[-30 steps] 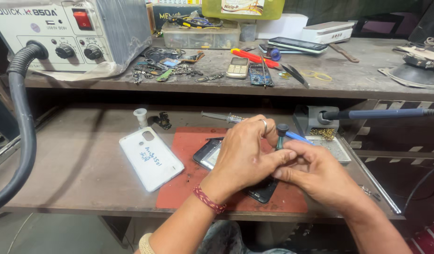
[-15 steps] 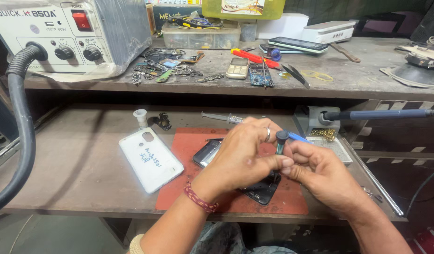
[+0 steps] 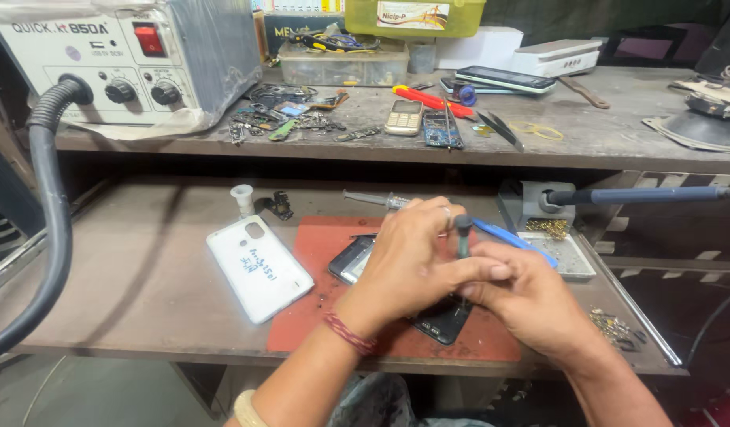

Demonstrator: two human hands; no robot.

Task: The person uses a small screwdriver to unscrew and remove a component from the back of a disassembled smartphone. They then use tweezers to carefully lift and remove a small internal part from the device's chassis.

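Pinching together over the work, the left hand (image 3: 408, 265) and right hand (image 3: 531, 296) meet at the fingertips around a small dark-handled screwdriver (image 3: 463, 235), which stands near upright with its cap above the knuckles; both hands are closed narrow on it, the right seeming to grip the shaft low down while the left thumb and forefinger steady it, a hold that suits fine turning pressure straight down. Its tip is hidden behind the fingers, so I cannot tell what it touches. Directly beneath lies a dark opened phone (image 3: 396, 292), flat on a red work mat (image 3: 321, 316) that keeps it from sliding and catches small parts. Just left of the mat, set aside within reach, rests a white phone back cover (image 3: 258, 267), and beyond it a small white bottle (image 3: 242, 199). A blue plastic pry tool (image 3: 511, 239) lies behind the right hand, near a tray of brass-coloured bits (image 3: 550, 231) and a soldering iron (image 3: 641, 194) parked in its stand. Bare bench (image 3: 128, 277) stretches to the left; the front edge sits close under the wrists, and the upper shelf (image 3: 586, 134) overhangs behind.
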